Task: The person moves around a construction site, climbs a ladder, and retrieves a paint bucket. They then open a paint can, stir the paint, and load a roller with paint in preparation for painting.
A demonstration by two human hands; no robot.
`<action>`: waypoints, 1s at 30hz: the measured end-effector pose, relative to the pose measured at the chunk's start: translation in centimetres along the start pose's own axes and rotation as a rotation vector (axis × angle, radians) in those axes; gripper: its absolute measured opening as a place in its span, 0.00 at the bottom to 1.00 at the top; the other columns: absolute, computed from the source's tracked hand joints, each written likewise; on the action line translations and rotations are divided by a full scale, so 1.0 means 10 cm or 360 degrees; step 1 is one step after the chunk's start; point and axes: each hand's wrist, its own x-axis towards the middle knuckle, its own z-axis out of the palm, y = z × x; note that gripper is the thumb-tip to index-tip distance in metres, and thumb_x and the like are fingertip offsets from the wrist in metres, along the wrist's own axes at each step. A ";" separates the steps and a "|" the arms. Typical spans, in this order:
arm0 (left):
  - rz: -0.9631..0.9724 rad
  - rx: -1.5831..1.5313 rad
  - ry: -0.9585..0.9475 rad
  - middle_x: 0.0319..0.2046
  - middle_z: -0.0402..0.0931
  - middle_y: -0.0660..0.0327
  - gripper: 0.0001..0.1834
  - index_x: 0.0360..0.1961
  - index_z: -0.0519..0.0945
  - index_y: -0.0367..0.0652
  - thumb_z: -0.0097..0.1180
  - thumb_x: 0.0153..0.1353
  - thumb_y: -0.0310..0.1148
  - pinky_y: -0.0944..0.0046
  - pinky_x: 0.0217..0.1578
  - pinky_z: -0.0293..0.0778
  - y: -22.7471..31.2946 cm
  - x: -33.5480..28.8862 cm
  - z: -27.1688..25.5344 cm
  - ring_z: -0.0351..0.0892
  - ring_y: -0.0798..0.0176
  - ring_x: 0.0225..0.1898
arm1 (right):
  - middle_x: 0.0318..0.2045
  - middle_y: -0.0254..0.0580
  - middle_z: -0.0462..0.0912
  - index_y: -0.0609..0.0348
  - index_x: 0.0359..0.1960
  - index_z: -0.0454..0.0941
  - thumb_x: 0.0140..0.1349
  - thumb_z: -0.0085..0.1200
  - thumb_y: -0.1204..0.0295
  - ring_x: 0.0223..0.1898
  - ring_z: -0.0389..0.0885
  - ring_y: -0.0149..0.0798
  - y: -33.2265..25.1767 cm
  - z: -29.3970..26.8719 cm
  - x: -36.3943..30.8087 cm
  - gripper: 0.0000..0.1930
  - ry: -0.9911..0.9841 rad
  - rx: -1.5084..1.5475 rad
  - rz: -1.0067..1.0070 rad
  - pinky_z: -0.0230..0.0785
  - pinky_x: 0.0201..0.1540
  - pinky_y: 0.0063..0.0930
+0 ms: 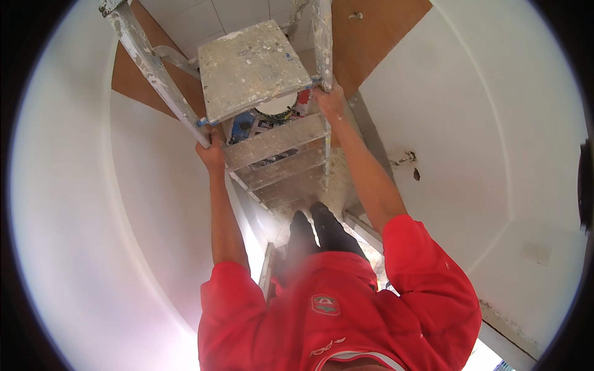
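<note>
A paint-spattered stepladder [252, 65] stands in front of me, its square top platform tilted in view and its treads descending toward my feet. My left hand [211, 153] is closed round the left side rail, just below the platform's corner. On the other side, my right hand [329, 102] grips the right rail beside the platform's edge. Both arms are stretched forward. Behind the upper tread [275, 142], partly hidden by the platform, are a round whitish container [276, 107] and a blue object [243, 123] whose kind I cannot make out.
White walls [445, 130] close in on both sides. Brown patches [377, 37] show on the walls beside the ladder's top, with pale tiles [241, 13] between them. The right wall has a small broken hole [416, 174]. Below, my dark-trousered legs stand near the lowest tread.
</note>
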 end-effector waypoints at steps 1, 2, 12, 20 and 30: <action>-0.0005 -0.0005 0.0003 0.26 0.74 0.65 0.06 0.35 0.79 0.36 0.58 0.65 0.28 0.67 0.29 0.69 -0.01 0.00 -0.02 0.71 0.70 0.26 | 0.19 0.38 0.80 0.66 0.31 0.82 0.59 0.62 0.70 0.20 0.78 0.30 -0.02 0.01 -0.01 0.09 0.0016 0.0006 0.0007 0.70 0.24 0.31; -0.0023 -0.0015 0.0005 0.25 0.73 0.66 0.06 0.35 0.78 0.36 0.58 0.66 0.29 0.67 0.29 0.68 0.00 -0.03 -0.01 0.70 0.71 0.26 | 0.19 0.38 0.80 0.66 0.30 0.82 0.59 0.62 0.69 0.21 0.78 0.30 -0.05 0.00 -0.05 0.10 0.0034 -0.0001 0.0018 0.70 0.25 0.31; 0.0123 0.0143 0.0008 0.23 0.73 0.67 0.09 0.31 0.79 0.35 0.61 0.64 0.31 0.67 0.28 0.65 0.00 -0.01 -0.07 0.68 0.73 0.25 | 0.20 0.39 0.80 0.66 0.28 0.81 0.54 0.58 0.77 0.21 0.78 0.33 0.20 -0.04 0.16 0.04 0.0117 -0.0151 -0.0102 0.71 0.26 0.28; 0.0109 -0.0009 -0.0014 0.20 0.72 0.67 0.10 0.30 0.78 0.34 0.60 0.64 0.30 0.66 0.27 0.65 0.07 -0.11 -0.06 0.65 0.74 0.25 | 0.26 0.39 0.80 0.68 0.34 0.80 0.58 0.59 0.79 0.24 0.78 0.32 0.03 -0.02 -0.06 0.04 0.0191 0.0158 -0.0029 0.74 0.27 0.30; 0.0142 -0.0016 -0.0095 0.20 0.74 0.62 0.09 0.29 0.78 0.33 0.60 0.62 0.29 0.64 0.29 0.69 0.00 -0.08 -0.11 0.70 0.71 0.25 | 0.23 0.39 0.79 0.67 0.31 0.80 0.59 0.58 0.78 0.23 0.77 0.33 -0.02 -0.16 -0.12 0.04 0.0284 -0.0212 -0.0219 0.75 0.28 0.29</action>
